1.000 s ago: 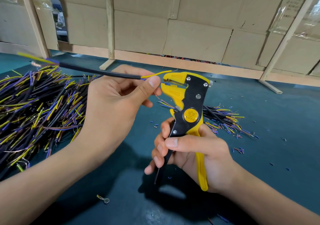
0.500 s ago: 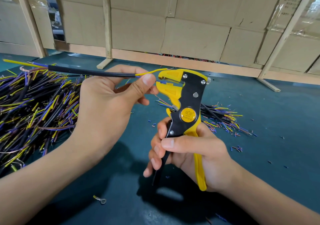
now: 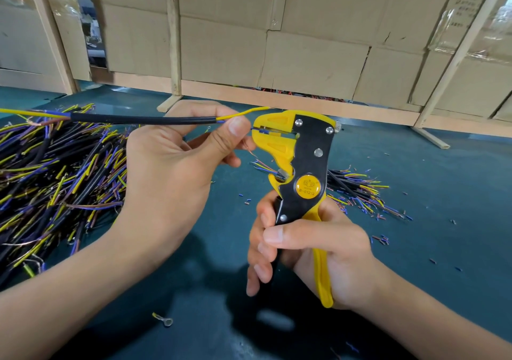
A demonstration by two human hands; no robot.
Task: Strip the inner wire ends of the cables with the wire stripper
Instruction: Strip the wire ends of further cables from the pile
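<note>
Left of the wire stripper (image 3: 297, 171), a heap of cables (image 3: 52, 182) lies on the table (image 3: 443, 207). The left hand (image 3: 177, 171) holds one black cable (image 3: 138, 119) level, thumb and fingers (image 3: 235, 130) pinched on its near end – its long axis runs straight at the stripper's head. The blue inner wire (image 3: 259, 130) already sits between the yellow jaws; the yellow wire (image 3: 243, 112) arcs over the head, clear of them. The right hand (image 3: 313, 249) is wrapped round both handles below. I'd judge the squeeze comes next – the wire must stay level in the slot. Beyond the stripper lies a smaller bunch of cables (image 3: 360, 190).
</note>
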